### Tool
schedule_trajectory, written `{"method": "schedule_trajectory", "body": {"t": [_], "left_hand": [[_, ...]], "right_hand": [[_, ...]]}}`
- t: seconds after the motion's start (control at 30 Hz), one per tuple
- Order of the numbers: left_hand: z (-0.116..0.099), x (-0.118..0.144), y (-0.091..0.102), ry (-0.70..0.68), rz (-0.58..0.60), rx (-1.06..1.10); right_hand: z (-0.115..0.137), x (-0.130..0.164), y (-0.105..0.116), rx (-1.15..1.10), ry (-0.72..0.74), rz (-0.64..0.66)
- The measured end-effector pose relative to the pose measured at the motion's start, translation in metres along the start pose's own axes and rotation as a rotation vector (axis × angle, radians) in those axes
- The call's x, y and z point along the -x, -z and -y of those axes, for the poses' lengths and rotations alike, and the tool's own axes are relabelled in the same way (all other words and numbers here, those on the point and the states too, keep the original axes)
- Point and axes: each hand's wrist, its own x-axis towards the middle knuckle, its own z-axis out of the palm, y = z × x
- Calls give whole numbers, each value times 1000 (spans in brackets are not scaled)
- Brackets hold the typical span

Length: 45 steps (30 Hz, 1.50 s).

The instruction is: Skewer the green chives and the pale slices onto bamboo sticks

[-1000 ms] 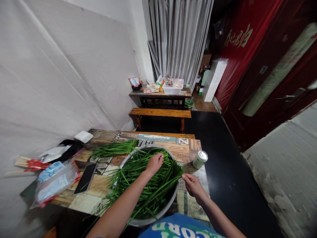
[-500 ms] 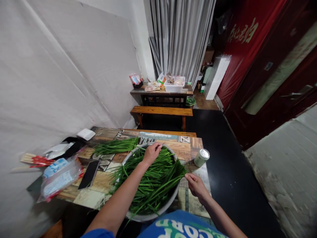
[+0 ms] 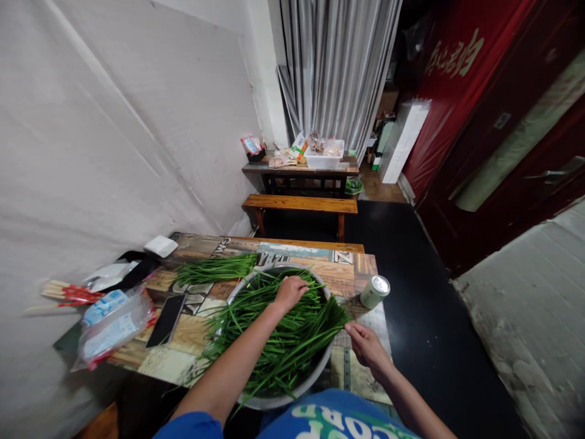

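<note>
A grey metal basin (image 3: pixel 325 364) heaped with long green garlic chives (image 3: pixel 274 332) stands at the near edge of the table. Above the far part of the heap, my left hand (image 3: pixel 291 294) is closed in a pinch, with a thin chive blade seeming to run from its fingertips. My right hand (image 3: pixel 369 349) pinches the ends of a bunch of chives (image 3: pixel 333 317) at the basin's right rim. A separate bundle of chives (image 3: pixel 218 268) lies on the table behind and left of the basin.
A drink can (image 3: pixel 375 292) stands right of the basin. To the left lie a phone (image 3: pixel 166 321), a clear plastic packet (image 3: pixel 114 326), red-wrapped chopsticks (image 3: pixel 70 292) and a white box (image 3: pixel 160 246). Beyond are a wooden bench (image 3: pixel 299 203) and another table (image 3: pixel 256 169) bearing a white tub (image 3: pixel 322 161).
My left hand has moved a little toward me and to the right, lower over the chives. My right hand keeps its pinch on the bunch at the rim.
</note>
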Motion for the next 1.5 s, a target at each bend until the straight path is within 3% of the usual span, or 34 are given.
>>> {"method": "schedule_trajectory", "body": {"t": [0.17,0.4,0.6,1.03,1.5], "left_hand": [[-12,-2,-19,24,-4,-15],[-19,-10,-23,20,9,59],[-28,-10,-20,62,-18,275],[-52,13,-28,320,12,861],[-53,18,-42,397,-44,1049]], "right_hand": [[1,-2,-1,3,6,-5],[7,1,-1,2,12,-4],[9,3,1,-10,19,-16],[9,1,2,-37,25,10],[0,-6,4,-57,42,-5]]}}
